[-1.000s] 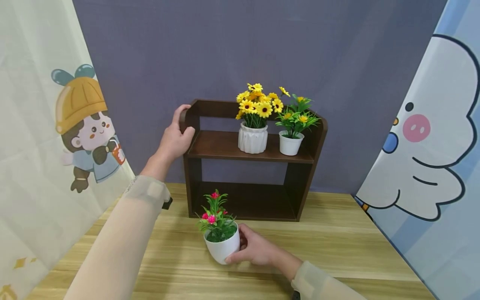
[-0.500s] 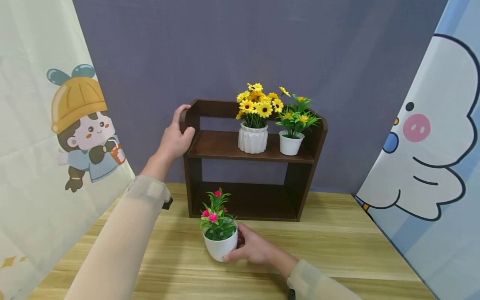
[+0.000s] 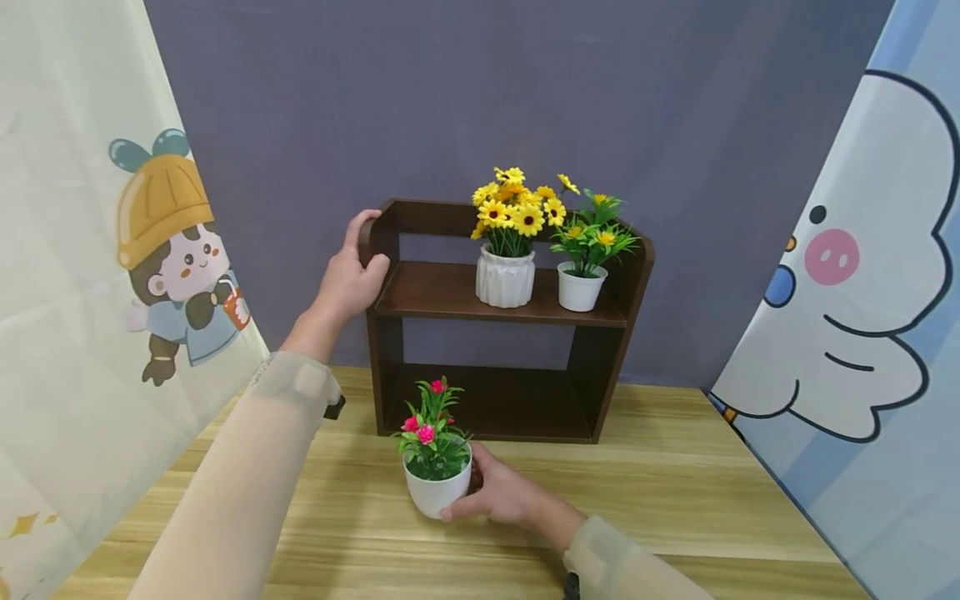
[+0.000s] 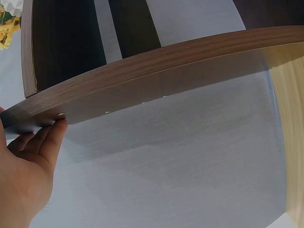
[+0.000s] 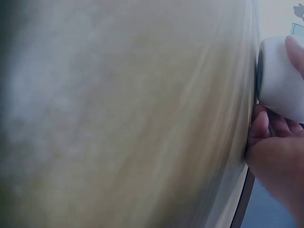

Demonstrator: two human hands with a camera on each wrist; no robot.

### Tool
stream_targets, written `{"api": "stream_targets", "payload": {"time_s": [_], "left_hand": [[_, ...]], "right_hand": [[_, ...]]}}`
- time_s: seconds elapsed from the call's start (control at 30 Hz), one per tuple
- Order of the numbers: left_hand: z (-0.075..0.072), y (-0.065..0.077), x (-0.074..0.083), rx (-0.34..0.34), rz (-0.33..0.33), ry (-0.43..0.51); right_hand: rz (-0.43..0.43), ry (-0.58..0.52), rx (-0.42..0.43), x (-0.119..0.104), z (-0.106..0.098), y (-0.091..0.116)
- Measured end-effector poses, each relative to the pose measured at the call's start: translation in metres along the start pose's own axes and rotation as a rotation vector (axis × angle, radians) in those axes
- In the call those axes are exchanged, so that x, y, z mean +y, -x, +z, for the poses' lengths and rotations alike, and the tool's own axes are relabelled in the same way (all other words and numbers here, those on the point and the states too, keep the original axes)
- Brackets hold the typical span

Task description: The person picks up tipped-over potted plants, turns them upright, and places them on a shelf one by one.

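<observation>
My left hand [image 3: 348,283] holds the upper left side panel of a dark brown two-tier wooden shelf [image 3: 495,425]. In the left wrist view its fingers [image 4: 53,142] press the panel's outer face, near the rounded edge. Down on the wood-grain table, in front of the shelf, my right hand [image 3: 506,493] grips a white potted plant [image 3: 437,490] with pink flowers and green leaves. Thumb and fingers take the pot from its right side. The right wrist view shows part of this white pot [image 5: 282,78] sitting close to the tabletop, its flowers out of sight.
On the upper tier stand a ribbed white pot of yellow daisies [image 3: 506,279] and a smaller white pot with yellow flowers [image 3: 581,287]. A grey-blue curtain [image 3: 450,100] hangs behind. Cartoon-printed cloths flank the wooden table [image 3: 675,483].
The pink-flowered plant has shifted slightly left and toward the shelf, with my right hand still around it. My left hand keeps its place on the shelf's side.
</observation>
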State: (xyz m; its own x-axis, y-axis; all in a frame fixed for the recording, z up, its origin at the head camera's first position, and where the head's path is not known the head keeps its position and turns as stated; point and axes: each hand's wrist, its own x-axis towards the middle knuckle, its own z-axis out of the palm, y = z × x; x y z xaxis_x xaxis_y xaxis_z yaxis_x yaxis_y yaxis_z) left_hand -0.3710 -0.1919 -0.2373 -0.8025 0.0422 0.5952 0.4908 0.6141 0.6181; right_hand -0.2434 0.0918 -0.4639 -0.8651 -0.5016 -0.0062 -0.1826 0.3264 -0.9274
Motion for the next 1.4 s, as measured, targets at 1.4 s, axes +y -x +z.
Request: {"api": "stream_targets", "payload": {"time_s": [1.4], "left_hand": [[-0.0002,0.0010,0.0004,-0.010,-0.003,0.008]], "right_hand": [[0.031,0.021,0.020,-0.0023,0.0093,-0.0066]]}}
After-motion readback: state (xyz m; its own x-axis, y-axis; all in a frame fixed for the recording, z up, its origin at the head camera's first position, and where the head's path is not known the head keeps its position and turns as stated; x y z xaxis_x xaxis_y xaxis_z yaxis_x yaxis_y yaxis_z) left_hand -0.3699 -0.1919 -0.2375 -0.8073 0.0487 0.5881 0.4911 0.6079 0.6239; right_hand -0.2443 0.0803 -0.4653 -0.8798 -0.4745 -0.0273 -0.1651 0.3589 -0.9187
